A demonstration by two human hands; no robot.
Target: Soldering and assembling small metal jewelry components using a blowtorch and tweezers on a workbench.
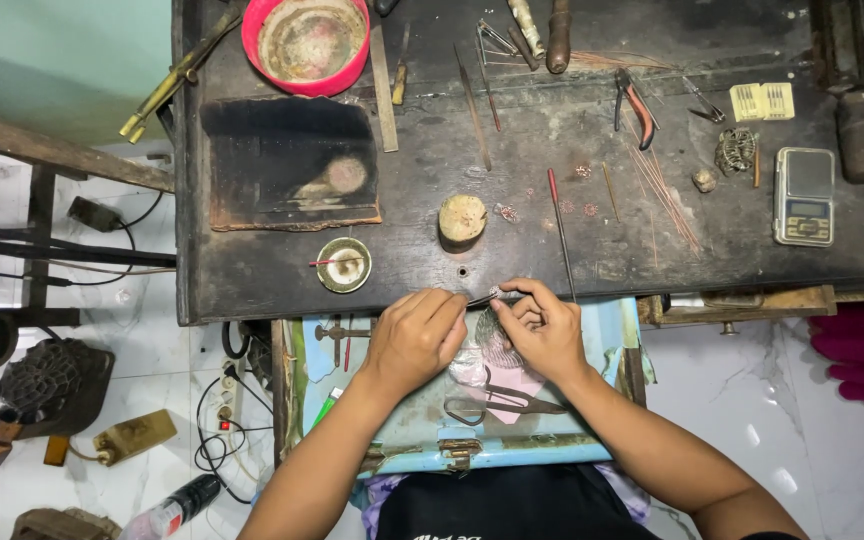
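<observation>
Hands, left (415,335) and right (544,330), pinch thin metal tools (489,296) together below yellow card packets (763,101).

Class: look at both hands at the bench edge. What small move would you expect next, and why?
Probably a slight twist or squeeze of the thin dark tool. The left hand and right hand meet over it at the workbench edge, fingertips pinched close; what it grips is too small to tell.

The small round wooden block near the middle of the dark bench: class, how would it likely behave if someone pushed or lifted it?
The wooden block looks short and wide, resting on a flat face, so a push would probably slide it rather than tip it. It seems solid, so likely stiff and not fragile. Tipped onto its curved side, it might roll across the bench.
</observation>
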